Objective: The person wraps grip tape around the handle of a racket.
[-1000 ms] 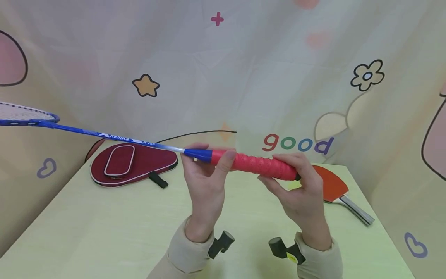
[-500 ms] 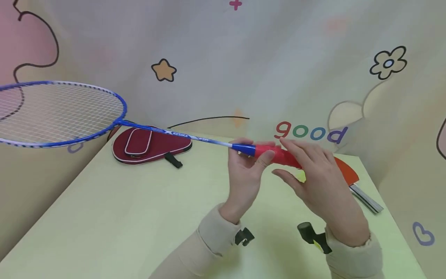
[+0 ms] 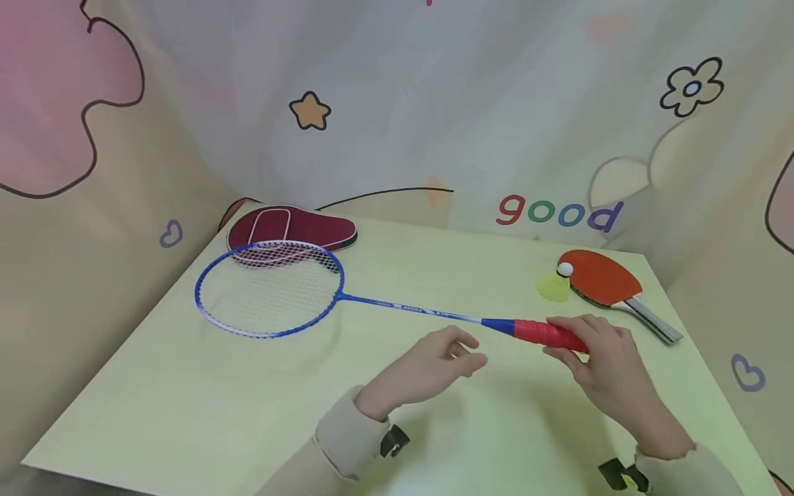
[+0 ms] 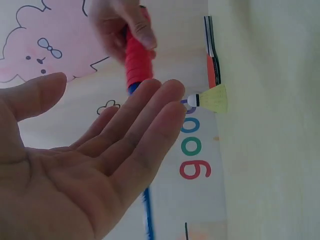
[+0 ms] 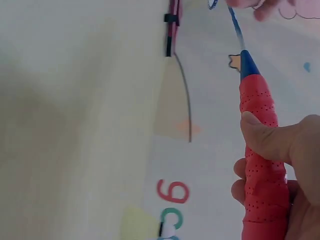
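A blue and white badminton racket (image 3: 403, 308) with a red wrapped handle (image 5: 260, 165) stretches across the head view, its strung head to the left. My right hand (image 3: 611, 372) grips the red handle near its end, thumb along one side in the right wrist view. Off the racket, my left hand (image 3: 428, 365) hangs over the table with loosely bent fingers and nothing in it. The left wrist view shows its palm (image 4: 65, 185) bare, with the racket behind the fingers. The racket's head overlaps a dark red paddle case (image 3: 322, 227) in the head view.
A yellow shuttlecock (image 3: 554, 286) with a white tip lies at the right of the pale table (image 3: 217, 413), beside a red table tennis paddle (image 3: 604, 279). A printed curtain (image 3: 384, 124) stands behind the table and along its sides.
My left hand has let go of the racket's handle and moved down and left. The racket has come lower, its whole head now in view. My right hand has closed round the handle.
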`<move>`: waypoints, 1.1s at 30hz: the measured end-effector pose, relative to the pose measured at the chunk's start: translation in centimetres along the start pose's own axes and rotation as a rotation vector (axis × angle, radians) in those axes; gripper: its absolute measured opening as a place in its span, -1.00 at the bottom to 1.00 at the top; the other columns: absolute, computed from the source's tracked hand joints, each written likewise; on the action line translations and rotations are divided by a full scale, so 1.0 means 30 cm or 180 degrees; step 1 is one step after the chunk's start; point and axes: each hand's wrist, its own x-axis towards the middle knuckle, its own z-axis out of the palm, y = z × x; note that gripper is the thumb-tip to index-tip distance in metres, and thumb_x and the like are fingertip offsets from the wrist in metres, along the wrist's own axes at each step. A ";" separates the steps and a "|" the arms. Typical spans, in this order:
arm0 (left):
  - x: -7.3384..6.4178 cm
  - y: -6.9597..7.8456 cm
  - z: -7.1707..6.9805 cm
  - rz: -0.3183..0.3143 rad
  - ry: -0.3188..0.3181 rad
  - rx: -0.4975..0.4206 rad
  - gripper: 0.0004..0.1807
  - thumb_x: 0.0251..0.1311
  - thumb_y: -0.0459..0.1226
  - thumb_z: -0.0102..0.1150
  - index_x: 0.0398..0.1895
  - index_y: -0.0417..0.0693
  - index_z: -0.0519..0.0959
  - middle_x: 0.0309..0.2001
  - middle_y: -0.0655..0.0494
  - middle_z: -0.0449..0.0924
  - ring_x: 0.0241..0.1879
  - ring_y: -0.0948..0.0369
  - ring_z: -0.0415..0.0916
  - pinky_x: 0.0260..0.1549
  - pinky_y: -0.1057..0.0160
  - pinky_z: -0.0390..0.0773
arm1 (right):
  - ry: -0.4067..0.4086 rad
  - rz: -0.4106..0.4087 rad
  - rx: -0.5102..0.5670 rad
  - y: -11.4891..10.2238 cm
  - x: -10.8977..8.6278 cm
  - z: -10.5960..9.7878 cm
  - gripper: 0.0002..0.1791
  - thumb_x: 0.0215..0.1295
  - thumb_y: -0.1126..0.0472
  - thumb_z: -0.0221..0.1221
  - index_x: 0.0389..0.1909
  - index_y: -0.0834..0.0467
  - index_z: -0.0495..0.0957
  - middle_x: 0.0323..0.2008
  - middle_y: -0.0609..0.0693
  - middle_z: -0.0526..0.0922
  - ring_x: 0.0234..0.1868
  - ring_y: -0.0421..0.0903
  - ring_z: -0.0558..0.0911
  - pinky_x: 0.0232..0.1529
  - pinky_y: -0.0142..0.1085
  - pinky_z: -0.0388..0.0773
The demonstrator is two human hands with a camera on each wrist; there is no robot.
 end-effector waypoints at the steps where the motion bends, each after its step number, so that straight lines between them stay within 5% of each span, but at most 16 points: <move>1: -0.007 -0.003 -0.008 0.0015 -0.0037 0.0061 -0.55 0.33 0.06 0.10 0.12 -0.01 0.47 -0.21 0.24 0.61 -0.23 0.31 0.55 -0.20 0.21 0.54 | -0.0040 0.0078 0.0015 0.017 -0.017 0.012 -0.40 -0.15 0.38 0.52 0.02 0.20 0.57 -0.22 0.16 0.63 -0.15 0.16 0.52 -0.20 0.06 0.31; 6: -0.031 -0.007 -0.092 0.0029 0.0129 0.0285 -0.52 0.33 0.10 0.07 0.16 0.04 0.44 -0.09 0.20 0.57 -0.11 0.24 0.54 -0.11 0.16 0.54 | -0.0195 0.0381 0.0077 0.070 -0.060 0.066 -0.41 -0.08 0.33 0.50 0.06 0.21 0.55 -0.17 0.19 0.60 -0.10 0.18 0.50 -0.18 0.06 0.28; 15: -0.041 -0.009 -0.360 -0.0116 0.1068 0.0880 -0.44 0.39 0.07 -0.02 0.27 -0.09 0.31 0.16 -0.01 0.49 0.18 0.05 0.42 0.15 -0.02 0.43 | -0.0887 0.0694 0.0282 0.176 0.009 0.099 -0.40 0.07 0.27 0.43 0.16 0.18 0.48 -0.02 0.22 0.53 0.04 0.22 0.43 -0.03 0.16 0.42; 23: -0.050 -0.070 -0.545 -0.0312 0.1071 0.1586 -0.32 0.43 0.02 -0.06 0.38 -0.28 0.14 0.37 -0.23 0.25 0.32 -0.12 0.24 0.24 -0.12 0.32 | -0.1464 0.0785 0.0482 0.274 0.018 0.109 -0.39 0.19 0.22 0.36 0.26 0.14 0.41 0.12 0.18 0.49 0.14 0.19 0.40 0.01 0.09 0.56; 28: -0.057 -0.135 -0.641 -0.0188 0.1131 0.2336 -0.25 0.36 0.02 0.06 0.40 -0.30 0.15 0.38 -0.35 0.16 0.39 -0.25 0.06 0.31 -0.25 0.10 | -0.1444 0.0677 0.0107 0.266 0.028 0.043 -0.35 0.29 0.03 0.26 0.33 0.18 0.34 0.27 0.28 0.36 0.28 0.31 0.26 0.27 0.28 0.15; 33: -0.057 -0.180 -0.713 -0.0287 0.1314 0.3424 -0.03 0.25 0.21 0.04 0.47 -0.27 0.03 0.46 -0.44 -0.16 0.43 -0.37 -0.33 0.27 -0.45 -0.29 | -0.0958 0.0744 -0.0691 0.271 0.056 -0.064 -0.01 0.29 -0.33 0.07 0.50 0.20 -0.03 0.49 0.36 -0.22 0.45 0.39 -0.19 0.26 0.44 -0.43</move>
